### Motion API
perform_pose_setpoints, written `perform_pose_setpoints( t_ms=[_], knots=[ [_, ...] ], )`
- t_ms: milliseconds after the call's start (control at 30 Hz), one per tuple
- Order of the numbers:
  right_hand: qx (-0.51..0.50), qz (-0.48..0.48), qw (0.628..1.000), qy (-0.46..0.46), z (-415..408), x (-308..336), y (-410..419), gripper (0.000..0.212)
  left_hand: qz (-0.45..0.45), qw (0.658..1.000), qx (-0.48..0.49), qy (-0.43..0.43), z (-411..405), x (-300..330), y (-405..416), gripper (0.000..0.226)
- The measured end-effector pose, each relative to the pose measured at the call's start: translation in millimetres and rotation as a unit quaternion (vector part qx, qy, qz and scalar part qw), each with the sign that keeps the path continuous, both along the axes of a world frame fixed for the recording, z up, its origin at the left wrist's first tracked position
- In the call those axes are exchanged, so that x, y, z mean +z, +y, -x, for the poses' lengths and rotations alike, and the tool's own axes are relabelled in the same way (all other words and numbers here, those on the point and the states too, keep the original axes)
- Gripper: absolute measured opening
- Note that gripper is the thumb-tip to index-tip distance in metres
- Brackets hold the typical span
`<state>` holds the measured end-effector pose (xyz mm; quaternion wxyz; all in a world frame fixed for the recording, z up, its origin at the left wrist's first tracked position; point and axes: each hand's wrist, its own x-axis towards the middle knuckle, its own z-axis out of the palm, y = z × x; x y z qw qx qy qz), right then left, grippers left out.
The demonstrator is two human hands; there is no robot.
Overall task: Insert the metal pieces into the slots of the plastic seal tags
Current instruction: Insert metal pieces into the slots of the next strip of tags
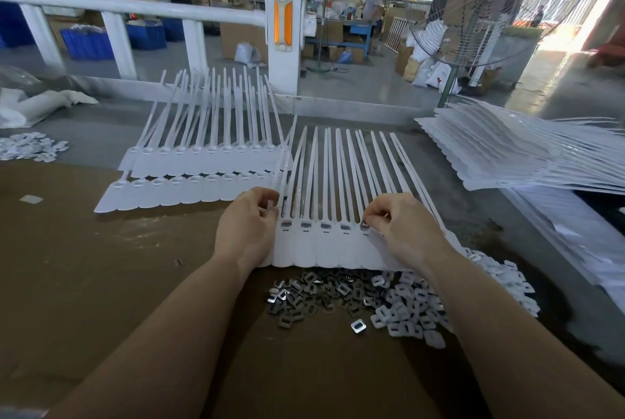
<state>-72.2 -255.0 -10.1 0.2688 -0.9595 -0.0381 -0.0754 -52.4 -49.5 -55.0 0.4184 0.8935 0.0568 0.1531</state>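
Note:
A strip of white plastic seal tags [333,249] lies in front of me on brown cardboard, tails pointing away. Several of its slots at the left hold metal pieces. My left hand [248,226] pinches the strip's left end. My right hand [402,229] presses a metal piece [365,225] with its fingertips at a slot further right on the strip; the tags under that hand are hidden. A loose heap of dark metal pieces [324,297] lies just below the strip, near my wrists.
White plastic caps [416,310] are heaped right of the metal pieces. Two filled tag strips [203,168] lie at the back left. A tall stack of tag strips [514,155] sits at the right. More white caps [32,146] lie far left. A fan [473,6] stands behind.

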Motion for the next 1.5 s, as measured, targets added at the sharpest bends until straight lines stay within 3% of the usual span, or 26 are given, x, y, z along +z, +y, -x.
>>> perform_pose_setpoints(
  t_ms=[533,1033,1500],
  knots=[
    [0.004,-0.082,0.994,-0.067,17.4,-2.7,-2.0,0.015,-0.001,1.000,-0.001,0.002,-0.8,-1.1,1.3,0.020],
    [-0.006,0.055,0.997,-0.050,16.7,-12.4,-5.2,0.045,0.006,1.000,-0.004,0.006,-1.1,-1.3,0.9,0.021],
    [0.006,0.061,0.998,-0.001,20.5,-7.6,-2.9,0.054,0.003,1.000,-0.008,0.004,0.7,0.2,0.2,0.021]
  ],
)
